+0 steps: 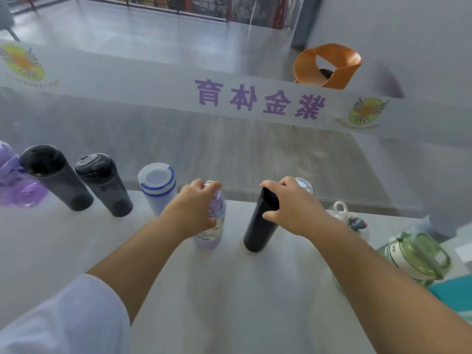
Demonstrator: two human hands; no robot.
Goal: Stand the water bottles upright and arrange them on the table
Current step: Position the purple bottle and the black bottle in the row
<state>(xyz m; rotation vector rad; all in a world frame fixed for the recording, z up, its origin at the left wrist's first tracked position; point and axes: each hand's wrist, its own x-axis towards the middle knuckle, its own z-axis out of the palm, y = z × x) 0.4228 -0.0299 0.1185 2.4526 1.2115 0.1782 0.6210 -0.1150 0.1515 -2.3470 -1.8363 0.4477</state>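
Observation:
My left hand (196, 208) grips a clear bottle with a purple base (212, 236), which stands upright at the table's middle. My right hand (293, 205) wraps the top of a tall black bottle (258, 226), also upright. Behind that hand a silver-lidded bottle (305, 185) peeks out, mostly hidden. To the left stand a white bottle with blue rings (158, 190) and two dark grey tumblers (104, 185) (55, 177). A purple bottle (12, 180) is at the far left edge.
A white bottle with a small figure (350, 218) and a green-lidded jug (419, 256) stand on the right of the white table (229, 302). A glass panel with purple lettering (258, 98) runs behind the table. A teal object (454, 292) lies at the right edge.

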